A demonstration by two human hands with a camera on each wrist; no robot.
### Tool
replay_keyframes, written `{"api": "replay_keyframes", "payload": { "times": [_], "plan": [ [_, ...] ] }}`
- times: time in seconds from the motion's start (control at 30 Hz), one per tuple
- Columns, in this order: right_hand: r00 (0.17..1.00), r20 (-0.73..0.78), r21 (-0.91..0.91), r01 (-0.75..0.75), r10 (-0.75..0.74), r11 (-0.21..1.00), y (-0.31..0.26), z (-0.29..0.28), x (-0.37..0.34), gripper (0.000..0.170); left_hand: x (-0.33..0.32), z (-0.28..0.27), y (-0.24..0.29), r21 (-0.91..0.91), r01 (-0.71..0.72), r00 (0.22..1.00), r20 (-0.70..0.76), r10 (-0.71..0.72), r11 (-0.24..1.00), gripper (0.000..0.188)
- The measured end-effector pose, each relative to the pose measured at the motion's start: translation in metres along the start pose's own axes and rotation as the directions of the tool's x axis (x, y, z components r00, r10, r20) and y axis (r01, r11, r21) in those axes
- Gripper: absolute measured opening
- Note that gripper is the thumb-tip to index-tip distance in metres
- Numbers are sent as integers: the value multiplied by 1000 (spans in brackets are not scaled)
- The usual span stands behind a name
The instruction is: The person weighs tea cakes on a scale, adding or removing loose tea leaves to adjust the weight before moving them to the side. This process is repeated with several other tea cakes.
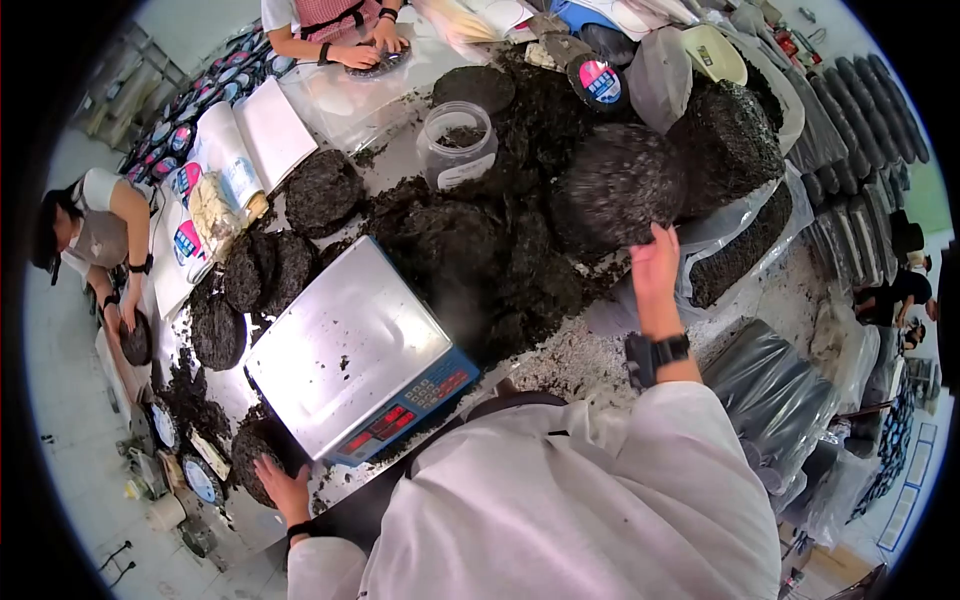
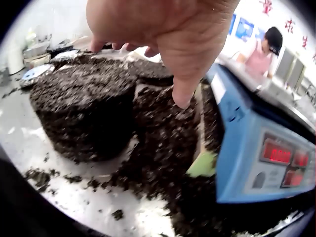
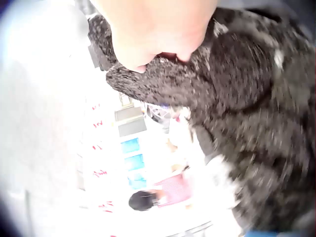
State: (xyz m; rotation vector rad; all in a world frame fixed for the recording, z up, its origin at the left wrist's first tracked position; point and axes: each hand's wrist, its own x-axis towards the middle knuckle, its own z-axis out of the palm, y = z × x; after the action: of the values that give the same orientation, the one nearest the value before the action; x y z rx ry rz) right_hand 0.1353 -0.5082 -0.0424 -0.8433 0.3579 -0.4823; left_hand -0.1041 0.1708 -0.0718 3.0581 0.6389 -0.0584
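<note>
My right hand [image 1: 655,265] pinches the near edge of a round, dark cake of dried seaweed [image 1: 620,185], blurred in the head view. It hangs over a heap of loose dark seaweed [image 1: 510,240]. The right wrist view shows my fingertips [image 3: 140,68] at the cake's rim. At the lower left my left hand [image 1: 287,492] is beside a thick stack of seaweed cakes [image 2: 81,111], fingers stretched out over it. A blue electronic scale [image 1: 350,350] with a steel pan stands between my hands, its red digits lit and dark crumbs on the pan.
A clear plastic tub [image 1: 455,150] stands beyond the scale. More cakes [image 1: 325,192] lie to its left. At right are plastic bags of cakes [image 1: 725,140] and a pale scoop [image 1: 715,55]. Two people work across the table, one at left [image 1: 105,230] and one at the far side [image 1: 330,25].
</note>
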Motion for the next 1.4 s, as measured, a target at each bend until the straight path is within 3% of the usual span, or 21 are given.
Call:
{"api": "replay_keyframes", "payload": {
  "times": [0.03,0.07,0.1,0.2,0.33,0.43,0.53,0.6,0.63,0.67,0.7,0.73,0.8,0.83,0.93,1.0,1.1,1.2,1.27,1.33,1.4],
  "plan": [
    [1000,8,-1,4,-4,1000,-6,17,-24,28,-2,13,-9,13,92,987,129,-92,996,83],
    [983,45,122,-180,176,976,-8,35,-47,27,-4,29,-20,37,182,950,251,-185,983,87],
    [931,106,232,-364,348,902,-6,51,-68,26,-12,54,-42,-15,116,978,179,-111,993,91],
    [858,306,161,-474,413,866,8,86,-116,29,-13,35,-29,11,97,993,71,-97,995,79],
    [810,366,107,-527,459,843,33,121,-153,32,-10,11,-37,-66,67,998,-14,-68,996,74],
    [759,408,28,-566,507,824,32,170,-188,32,-13,42,-79,-60,50,996,-76,-55,997,75],
    [776,396,-33,-522,490,852,43,192,-201,37,-10,27,-75,-77,95,994,63,-91,992,74],
    [809,457,-297,-254,370,921,56,204,-214,35,-8,29,-84,-95,88,992,96,-79,992,74],
    [796,532,-569,84,288,818,62,211,-224,35,-7,28,-89,-106,55,992,123,-42,993,75],
    [744,627,-709,420,233,566,68,217,-233,36,-5,21,-84,-104,77,989,130,-63,992,75],
    [493,845,-532,734,207,423,82,216,-235,41,-5,16,-75,-66,76,986,153,-65,995,75],
    [272,889,-392,867,367,306,96,219,-240,42,-4,10,-67,-27,72,982,176,-66,997,75],
    [54,844,-153,978,534,143,122,198,-247,41,-2,9,-62,22,83,976,199,-85,996,77],
    [37,841,-142,978,539,153,121,198,-248,41,1,8,-63,7,98,972,216,-98,995,77],
    [272,798,-436,877,537,204,105,197,-238,40,4,10,-88,-108,48,959,283,-15,993,78],
    [316,769,-493,846,556,201,93,192,-228,38,4,6,-87,-105,26,963,270,3,994,72],
    [364,759,-527,830,540,182,84,186,-223,36,-2,15,-69,104,46,997,63,-53,994,50],
    [323,797,-467,866,511,181,82,187,-227,34,4,39,-96,-49,48,998,-46,-50,998,42],
    [331,783,-496,843,527,208,79,192,-226,32,8,10,-103,-220,169,972,-122,-199,961,38],
    [350,763,-536,812,544,229,79,195,-227,31,13,-10,-123,-335,93,884,-405,-233,938,32],
    [339,825,-491,827,452,275,81,203,-222,29,11,-43,-126,-623,270,761,-329,-560,734,28]
  ]
}}
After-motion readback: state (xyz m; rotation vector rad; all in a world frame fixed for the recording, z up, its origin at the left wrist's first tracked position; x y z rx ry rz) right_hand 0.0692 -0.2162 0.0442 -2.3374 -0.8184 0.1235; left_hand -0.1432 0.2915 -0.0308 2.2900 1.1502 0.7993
